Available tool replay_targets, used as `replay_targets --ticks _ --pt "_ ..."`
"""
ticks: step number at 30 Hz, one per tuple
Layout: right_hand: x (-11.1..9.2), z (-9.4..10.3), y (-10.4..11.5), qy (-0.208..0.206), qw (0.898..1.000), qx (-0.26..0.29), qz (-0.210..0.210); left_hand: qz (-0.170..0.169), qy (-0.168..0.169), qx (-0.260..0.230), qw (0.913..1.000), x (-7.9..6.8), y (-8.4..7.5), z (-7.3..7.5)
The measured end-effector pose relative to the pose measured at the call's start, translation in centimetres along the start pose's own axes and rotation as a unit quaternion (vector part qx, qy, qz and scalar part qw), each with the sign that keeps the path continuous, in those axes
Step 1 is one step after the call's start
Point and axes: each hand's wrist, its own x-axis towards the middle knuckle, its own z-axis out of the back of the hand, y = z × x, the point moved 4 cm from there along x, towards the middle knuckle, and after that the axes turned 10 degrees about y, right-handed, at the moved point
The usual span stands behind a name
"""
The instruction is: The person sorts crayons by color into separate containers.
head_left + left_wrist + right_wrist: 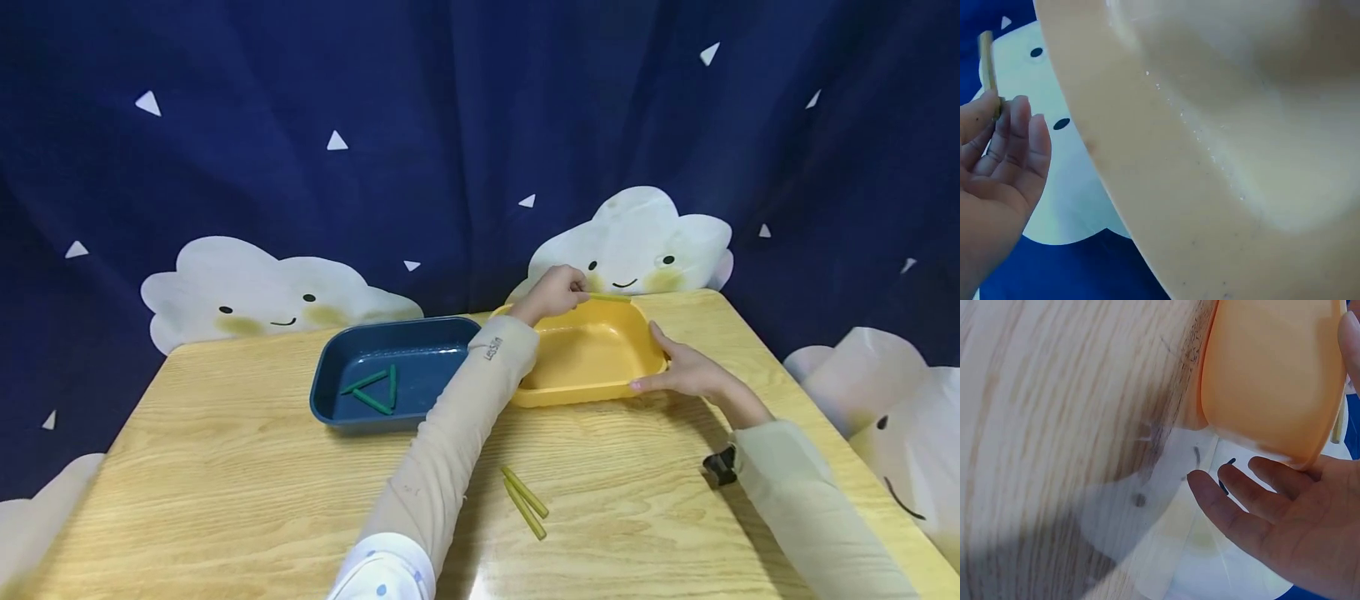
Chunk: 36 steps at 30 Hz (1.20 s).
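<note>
So the left hand (557, 293) is pinching a yellow stick (609, 297) between thumb and index finger, with the other fingers curling loosely. It's reaching over the far side of the yellow tray (577, 354), and the stick is sitting lengthwise along the far rim, pointing to the right. Honestly can't tell from these angles whether the stick is actually touching that rim or just hovering beside it.

The right hand (690, 372) is bracing the right end of the same tray: thumb resting at the rim near the close corner, the other fingers spreading out fairly straight, nothing else in its grasp. A little black gadget (722, 465) is showing at that wrist.

Two more yellow sticks (527, 492) are lying on the wooden table (225, 467) in front of the tray, making a narrow V that's widening toward the person.

Over on the left, a dark blue tray (431, 375) is holding three green sticks (393, 386), which are forming a rough triangle. The left sleeve (442, 450) is crossing in front of that tray's right end. Behind everything, a navy curtain (435, 167) with smiling clouds and white triangles is hanging.
</note>
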Motion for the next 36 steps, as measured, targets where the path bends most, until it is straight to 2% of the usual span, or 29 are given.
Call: replay_targets --ticks 9,15,19,21,25,29,33,36 --pt "0.3 -0.1 -0.4 -0.005 1.0 0.001 0.004 0.035 -0.023 0.003 0.9991 0.5 0.8 -0.5" --pt "0.1 -0.4 -0.3 -0.002 1.0 0.006 0.002 0.057 0.006 0.031 0.9979 0.8 2.0 -2.4" --pt "-0.1 -0.2 -0.1 -0.003 1.0 0.003 -0.001 0.062 0.008 0.062 0.9961 1.2 2.4 -3.1" --pt "-0.1 -0.1 -0.1 -0.004 1.0 0.004 -0.001 0.06 0.021 0.077 0.9951 1.4 2.5 -3.4" --pt "-0.1 -0.2 -0.1 -0.003 1.0 0.006 -0.001 0.058 0.08 0.114 0.9885 1.5 2.8 -4.3" --pt "0.0 -0.3 -0.2 -0.003 1.0 0.006 -0.002 0.09 0.13 0.102 0.9822 1.4 3.5 -5.5" --pt "0.0 -0.3 -0.2 -0.001 1.0 0.009 -0.001 0.132 0.139 0.066 0.9793 0.9 3.8 -6.0" --pt "0.0 -0.1 -0.2 -0.001 1.0 0.009 -0.001 0.137 0.138 0.069 0.9786 0.7 3.5 -5.8"
